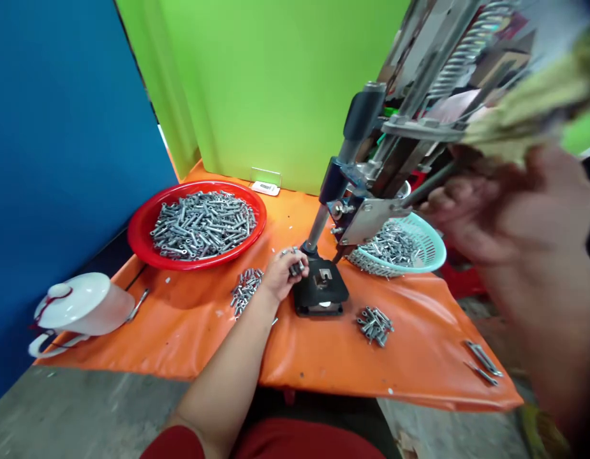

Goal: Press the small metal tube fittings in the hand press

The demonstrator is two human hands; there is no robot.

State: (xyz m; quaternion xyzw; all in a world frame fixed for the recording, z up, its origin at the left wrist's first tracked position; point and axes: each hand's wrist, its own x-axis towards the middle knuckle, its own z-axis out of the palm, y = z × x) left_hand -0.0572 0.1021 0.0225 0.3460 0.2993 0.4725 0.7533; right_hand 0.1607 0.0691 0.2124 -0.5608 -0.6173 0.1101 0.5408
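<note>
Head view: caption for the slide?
Left hand holds metal parts beside the press base; blurred right hand at the lever; red bowl of parts behind.

Your view is bright and evenly lit, with saturated colours. Light falls from above and leaves only soft, short shadows under the red basin (146,245) and the press base (321,299) on the worktop (314,357). Your right hand (505,217) sits close to the lens, out of focus and smeared by motion blur. Your left hand (282,274) and the metal pieces (295,266) it grips are sharp. Wide-angle distortion bends the blue panel (60,159) at the frame edge. There is a mild sheen on the white lidded cup (79,303).
</note>
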